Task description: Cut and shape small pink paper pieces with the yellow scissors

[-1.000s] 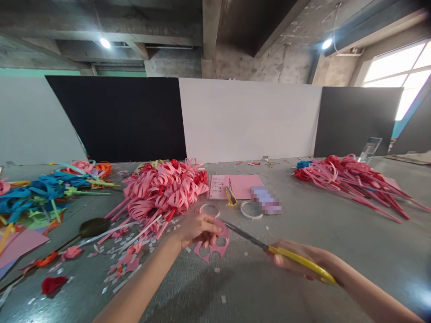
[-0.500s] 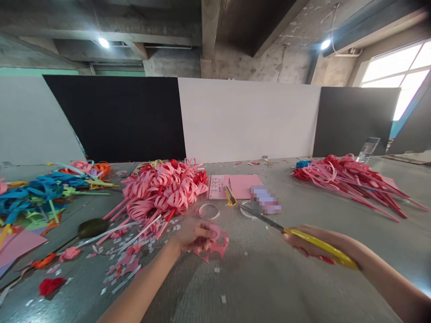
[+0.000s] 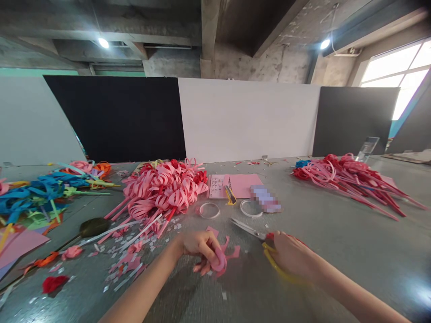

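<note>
My left hand (image 3: 203,251) is closed, pinching a curled piece of pink paper (image 3: 220,261) with thumb and fingers. Ragged pink scraps (image 3: 233,253) stick out beyond the fingertips, and I cannot tell whether they join the held piece. To the right, my right hand (image 3: 288,251) is wrapped around the red and yellow handles of a pair of scissors (image 3: 249,229). Its blades point up and left, past the pink paper without touching it. The far handle loop is blurred and partly behind the hand.
Two tape rolls (image 3: 209,210), a yellow box cutter (image 3: 230,195), a pink notebook (image 3: 247,181) and a phone (image 3: 265,198) lie ahead. Pink looped paper flowers (image 3: 164,186) pile at left, with blue ones (image 3: 50,188) beyond. Another pink-red bundle (image 3: 350,175) lies right.
My right hand has moved left and turned the scissors, so the blades sit lower and nearer the left hand. My left hand has shifted slightly down and right with the pink paper.
</note>
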`<state>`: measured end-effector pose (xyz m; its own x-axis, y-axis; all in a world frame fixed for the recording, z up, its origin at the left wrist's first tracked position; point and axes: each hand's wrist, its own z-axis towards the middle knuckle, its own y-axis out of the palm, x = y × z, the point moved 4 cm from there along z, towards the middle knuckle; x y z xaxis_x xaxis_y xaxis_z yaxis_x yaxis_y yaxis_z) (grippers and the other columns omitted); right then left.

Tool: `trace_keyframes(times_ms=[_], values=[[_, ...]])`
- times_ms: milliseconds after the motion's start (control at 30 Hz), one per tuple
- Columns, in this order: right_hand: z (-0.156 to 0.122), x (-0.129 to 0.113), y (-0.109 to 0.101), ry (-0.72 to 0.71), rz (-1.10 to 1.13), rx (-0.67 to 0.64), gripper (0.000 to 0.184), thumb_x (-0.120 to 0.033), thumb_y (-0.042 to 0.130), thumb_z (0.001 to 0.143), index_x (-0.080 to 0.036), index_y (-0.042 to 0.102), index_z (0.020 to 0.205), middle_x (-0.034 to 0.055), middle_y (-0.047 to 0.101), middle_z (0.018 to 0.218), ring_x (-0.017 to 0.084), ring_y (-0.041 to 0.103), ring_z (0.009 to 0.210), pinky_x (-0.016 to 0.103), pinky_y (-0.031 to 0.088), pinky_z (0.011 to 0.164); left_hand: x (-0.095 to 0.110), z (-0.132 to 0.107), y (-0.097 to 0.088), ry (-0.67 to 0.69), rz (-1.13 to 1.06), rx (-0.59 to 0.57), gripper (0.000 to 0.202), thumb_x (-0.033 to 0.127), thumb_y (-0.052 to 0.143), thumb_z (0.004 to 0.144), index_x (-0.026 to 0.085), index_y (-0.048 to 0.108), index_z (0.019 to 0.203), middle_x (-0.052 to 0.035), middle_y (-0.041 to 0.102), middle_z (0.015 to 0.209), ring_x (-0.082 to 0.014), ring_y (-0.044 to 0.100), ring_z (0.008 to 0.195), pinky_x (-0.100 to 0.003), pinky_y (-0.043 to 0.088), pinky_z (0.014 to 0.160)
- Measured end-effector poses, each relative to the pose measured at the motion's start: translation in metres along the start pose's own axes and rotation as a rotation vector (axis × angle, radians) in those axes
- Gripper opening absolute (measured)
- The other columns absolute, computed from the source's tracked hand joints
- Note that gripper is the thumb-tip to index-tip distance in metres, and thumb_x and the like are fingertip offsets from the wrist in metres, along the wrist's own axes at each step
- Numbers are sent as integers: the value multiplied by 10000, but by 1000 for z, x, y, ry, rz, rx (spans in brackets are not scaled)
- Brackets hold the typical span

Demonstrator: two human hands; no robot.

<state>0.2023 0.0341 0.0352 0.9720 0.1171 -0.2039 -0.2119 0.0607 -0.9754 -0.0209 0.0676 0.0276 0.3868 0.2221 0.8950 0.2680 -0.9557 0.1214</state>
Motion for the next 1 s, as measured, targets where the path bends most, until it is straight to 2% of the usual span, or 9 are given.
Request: trace_keyframes(times_ms=[67, 133, 233, 333, 467, 567, 700, 900, 1000], values=[[-3, -5, -8, -18, -86, -43, 145, -289, 536, 664, -149, 562, 692, 108, 602, 712, 245, 595, 648, 321, 436, 563, 2, 2, 1, 28, -3, 21, 104, 185, 617, 614, 95, 640, 661, -8, 600, 421, -103, 482, 259, -146, 392, 243], [-6, -17, -21, -107, -94, 11, 172, -257, 554, 658, -134, 576, 777, 134, 588, 851, 280, 564, 811, 380, 429, 693, 6, 3, 4, 62, -2, 45, 109, 188, 607, 634, 98, 641, 687, -8, 604, 430, -100, 491, 274, -141, 395, 258], [-15, -45, -40, -367, 228, 109, 320, -229, 524, 714, -156, 509, 1025, 108, 519, 1066, 225, 476, 1004, 349, 385, 842, 13, 7, 12, 92, 9, 66, 100, 179, 596, 656, 95, 642, 684, -12, 606, 435, -92, 488, 279, -141, 392, 271], [-22, -67, -40, -520, 554, 22, 390, -224, 556, 702, -200, 477, 1083, 60, 527, 1060, 162, 518, 928, 269, 422, 790, 21, 9, 23, 90, 26, 67, 100, 168, 590, 664, 87, 649, 655, -13, 602, 425, -79, 462, 255, -141, 373, 264], [-21, -72, -24, -425, 781, -123, 187, -216, 538, 725, -192, 580, 905, -1, 607, 795, 106, 549, 638, 197, 438, 572, 27, 10, 34, 86, 29, 97, 83, 158, 586, 677, 103, 648, 687, 6, 603, 431, -65, 467, 256, -126, 374, 279], [-20, -71, -19, -345, 856, -202, 111, -200, 520, 735, -173, 626, 754, -21, 612, 663, 100, 536, 605, 177, 413, 536, 29, 9, 36, 98, 15, 111, 65, 159, 594, 675, 112, 639, 686, 18, 603, 437, -59, 473, 262, -120, 376, 285], [-20, -69, -21, -279, 873, -231, 120, -192, 533, 715, -167, 650, 697, -21, 612, 615, 100, 538, 579, 174, 410, 521, 29, 9, 36, 75, 17, 89, 89, 183, 601, 680, 111, 645, 708, 19, 602, 434, -62, 477, 263, -123, 365, 275], [-17, -60, -25, -267, 790, -135, 130, -185, 523, 698, -188, 642, 645, -28, 610, 587, 112, 541, 554, 199, 412, 516, 27, 8, 37, 6, 60, 21, 94, 198, 603, 681, 111, 633, 664, 16, 596, 423, -77, 485, 263, -137, 379, 276], [-9, -49, -28, -202, 817, -41, 155, -212, 492, 719, -179, 612, 626, -27, 575, 540, 111, 527, 519, 206, 409, 498, 34, -7, 32, 12, 113, 16, 85, 178, 585, 697, 104, 624, 679, 8, 604, 434, -82, 490, 272, -143, 391, 289]])
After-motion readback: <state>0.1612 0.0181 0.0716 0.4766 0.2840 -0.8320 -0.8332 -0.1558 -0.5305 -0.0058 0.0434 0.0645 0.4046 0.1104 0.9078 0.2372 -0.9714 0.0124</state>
